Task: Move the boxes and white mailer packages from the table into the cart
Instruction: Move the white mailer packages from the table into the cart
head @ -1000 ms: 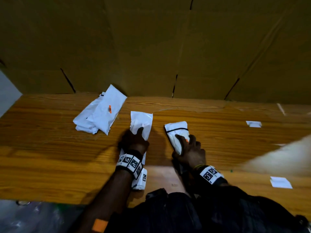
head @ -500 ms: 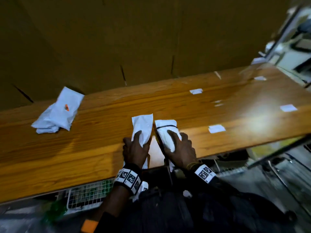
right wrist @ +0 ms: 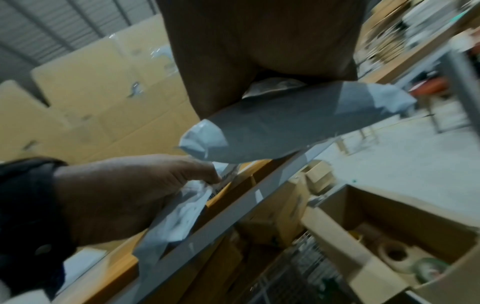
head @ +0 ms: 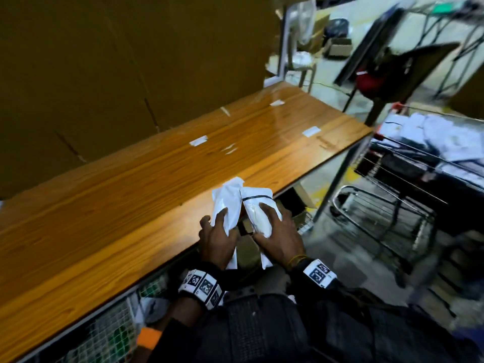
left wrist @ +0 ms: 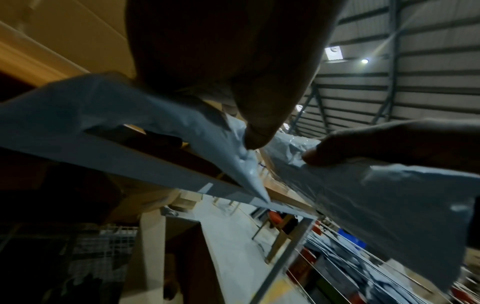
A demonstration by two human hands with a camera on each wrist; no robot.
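Observation:
Each of my hands holds a white mailer at the front edge of the wooden table [head: 110, 205]. My left hand [head: 218, 238] grips a flat white mailer [head: 227, 203], its thumb pinching the plastic [left wrist: 182, 123] from below. My right hand [head: 279, 235] grips a plumper white mailer with a black band [head: 258, 208], whose underside [right wrist: 280, 123] shows in the right wrist view. Both mailers stick out past the table edge and touch each other. The wire cart [head: 419, 176] stands to the right, with white packages [head: 450, 137] piled in it.
Small white paper scraps [head: 198, 140] lie on the tabletop. Tall cardboard sheets [head: 104, 61] wall off the back. Under the table are a wire basket [head: 99, 334] and open cardboard boxes [right wrist: 376, 236] with tape rolls. A dark chair with a red item [head: 372, 79] stands beyond the table's right end.
Both hands have drawn their mailers back to and over the table's front edge and closer together. The view has swung right, bringing the cart in and the other mailers at left out of sight.

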